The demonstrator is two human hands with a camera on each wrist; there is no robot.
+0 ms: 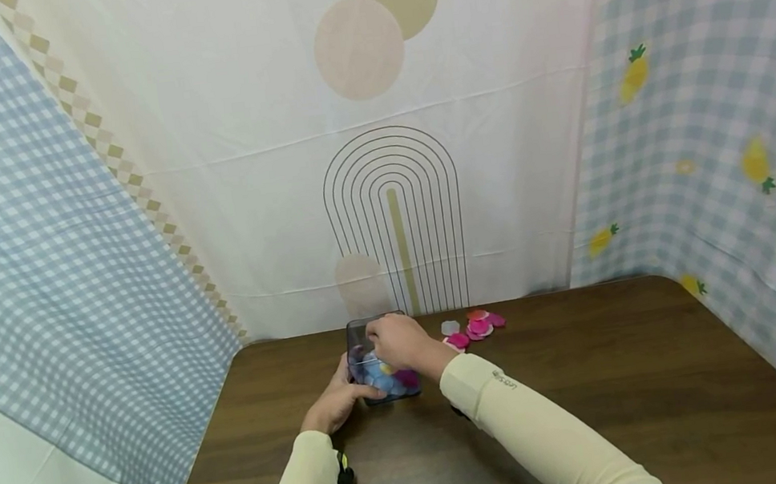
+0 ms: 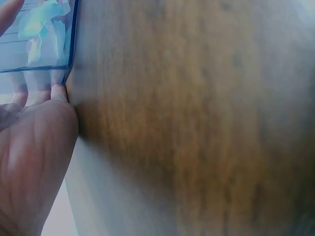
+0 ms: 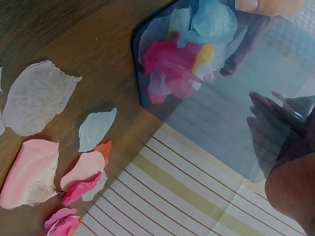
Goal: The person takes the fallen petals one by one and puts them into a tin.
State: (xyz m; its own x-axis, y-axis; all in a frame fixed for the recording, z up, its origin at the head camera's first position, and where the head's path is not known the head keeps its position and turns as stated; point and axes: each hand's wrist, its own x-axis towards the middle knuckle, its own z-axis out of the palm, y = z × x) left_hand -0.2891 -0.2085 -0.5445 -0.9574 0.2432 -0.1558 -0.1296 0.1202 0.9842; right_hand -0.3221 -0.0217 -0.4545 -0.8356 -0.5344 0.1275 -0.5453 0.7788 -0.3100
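Note:
A see-through, grey-tinted box (image 1: pixel 358 336) stands near the table's far edge, with pale blue, pink and yellow petals (image 1: pixel 379 376) in its lower part. My left hand (image 1: pixel 337 401) grips its left side, the thumb across the near side; in the left wrist view the fingers show through the clear wall. Over the upper part of the box, my right hand (image 1: pixel 402 340) bends its fingers toward it. In the right wrist view dark fingers (image 3: pixel 278 120) appear at the clear panel (image 3: pixel 211 115), seen through it or mirrored. What the right fingertips hold, if anything, is hidden.
Loose pink, white and orange petals (image 1: pixel 478 328) lie on the brown wooden table (image 1: pixel 594 378), right of the box. A patterned white cloth (image 1: pixel 270 232) hangs directly behind the table. Blue checked cloths (image 1: pixel 111 292) hang at both sides.

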